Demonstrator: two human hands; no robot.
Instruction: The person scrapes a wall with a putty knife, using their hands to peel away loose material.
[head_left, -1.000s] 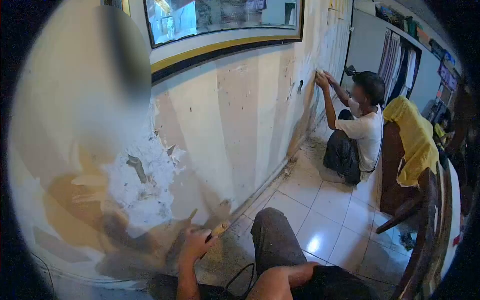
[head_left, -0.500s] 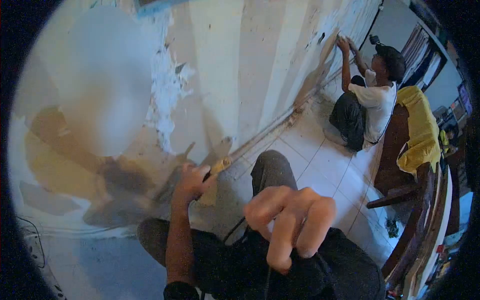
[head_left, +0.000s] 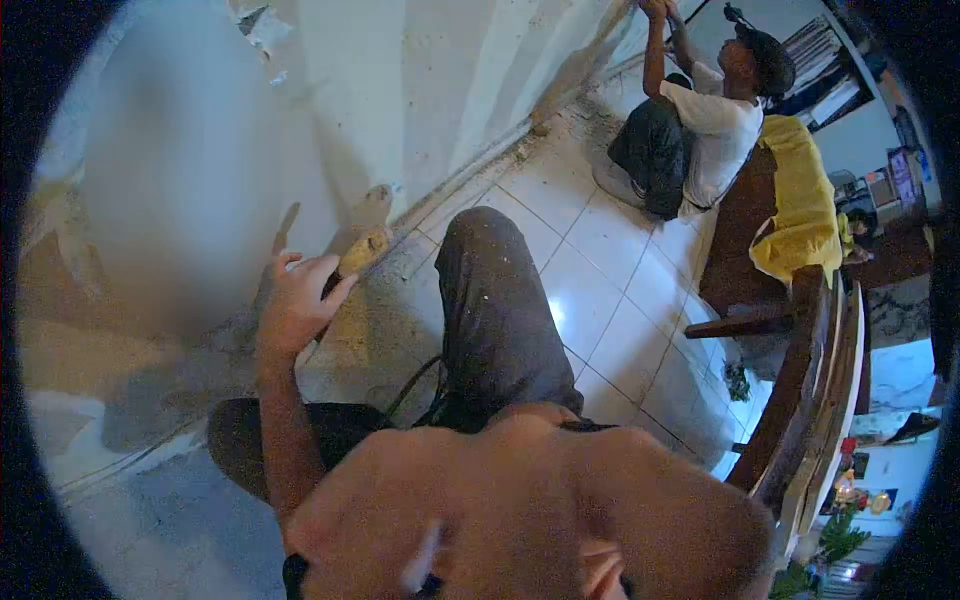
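Note:
My left hand [head_left: 298,308] is closed around a tool whose rounded, yellowish wooden end [head_left: 364,252] sticks out past the thumb, close to the foot of the wall. The rest of the tool is hidden by the fingers and shadow. Very near the camera, my right hand [head_left: 540,490] fills the bottom of the view, large and blurred. Its knuckles are bent, and the fingertips are hidden. Beside my left hand rises the wall [head_left: 450,80], with striped, patchy paint and peeled spots.
A person [head_left: 705,130] squats farther along the wall, hands raised to it. At right stands a dark wooden bench [head_left: 735,230] with a yellow cloth [head_left: 805,195] over it. Crumbs of debris line the tiled floor [head_left: 600,280]. A hazy blur covers the left side.
My right hand has come much closer to the camera and lower in view. The view has shifted, so my left hand with the tool appears farther left and higher.

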